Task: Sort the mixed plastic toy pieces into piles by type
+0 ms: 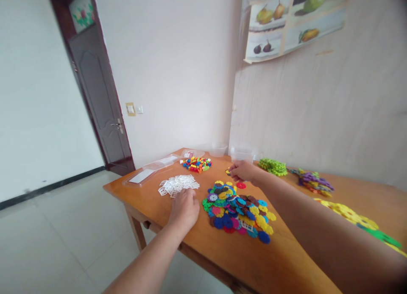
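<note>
My left hand (pixel 186 207) rests with curled fingers at the near edge of a pile of white lattice-like plastic pieces (pixel 178 184). Its fingertips are hidden, so whatever it may hold does not show. Farther off, my right hand (pixel 244 171) is closed with the fingers drawn together. Small yellow and dark bits (pixel 228 172) show at its fingertips; I cannot tell if they are gripped or lie on the table. Between my arms spreads a heap of colourful notched plastic discs (pixel 227 217), with a white lattice piece (pixel 246 225) on it. A red disc (pixel 241 185) lies near my right hand.
Small coloured building bricks (pixel 197 164) are piled farther back on the wooden table (pixel 219 251). Clear plastic tubs (pixel 218 149) and flat lids (pixel 152 169) stand along the far side. Green (pixel 272 167), purple (pixel 314 183) and yellow pieces (pixel 345 212) lie to the right.
</note>
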Action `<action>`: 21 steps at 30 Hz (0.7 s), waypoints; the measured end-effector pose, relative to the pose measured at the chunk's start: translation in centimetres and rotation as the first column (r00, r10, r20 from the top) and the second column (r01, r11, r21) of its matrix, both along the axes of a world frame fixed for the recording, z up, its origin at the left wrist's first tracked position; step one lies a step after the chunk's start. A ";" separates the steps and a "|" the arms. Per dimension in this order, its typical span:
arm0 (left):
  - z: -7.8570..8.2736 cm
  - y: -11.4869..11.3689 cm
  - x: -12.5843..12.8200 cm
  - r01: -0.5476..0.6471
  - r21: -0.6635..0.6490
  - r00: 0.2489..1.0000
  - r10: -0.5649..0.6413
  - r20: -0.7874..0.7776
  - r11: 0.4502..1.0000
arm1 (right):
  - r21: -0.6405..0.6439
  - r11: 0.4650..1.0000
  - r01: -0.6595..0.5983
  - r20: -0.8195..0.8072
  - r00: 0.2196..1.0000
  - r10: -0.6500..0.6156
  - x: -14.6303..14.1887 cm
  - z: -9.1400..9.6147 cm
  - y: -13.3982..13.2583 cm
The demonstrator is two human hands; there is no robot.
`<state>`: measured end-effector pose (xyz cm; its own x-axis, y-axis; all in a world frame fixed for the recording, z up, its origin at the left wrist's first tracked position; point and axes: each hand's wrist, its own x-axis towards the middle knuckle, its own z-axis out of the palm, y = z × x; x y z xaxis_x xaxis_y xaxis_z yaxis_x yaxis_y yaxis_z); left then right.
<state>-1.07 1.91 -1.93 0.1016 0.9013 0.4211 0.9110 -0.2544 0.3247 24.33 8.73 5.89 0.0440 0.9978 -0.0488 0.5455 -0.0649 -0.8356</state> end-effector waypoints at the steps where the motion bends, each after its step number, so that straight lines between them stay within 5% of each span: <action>1: 0.0 0.0 0.0 -0.002 0.002 1.000 0.002 -0.004 1.000 | -0.004 1.000 0.011 0.051 0.999 -0.011 1.0 0.1 -0.2; 8: 0.0 0.3 0.0 0.002 0.008 1.000 -0.002 -0.032 1.000 | -0.034 0.999 0.038 0.339 0.940 -0.024 4.8 -0.9 -1.9; 21: 0.2 0.1 0.0 -0.020 -0.010 0.998 0.019 -0.057 1.000 | -0.028 0.999 0.024 0.721 0.693 0.004 3.4 -3.8 0.2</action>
<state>-1.07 1.98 -1.70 0.1076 0.9079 0.4052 0.9327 -0.2334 0.2751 27.73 8.97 2.12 0.0891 0.9956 -0.0303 0.9785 -0.0931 -0.1838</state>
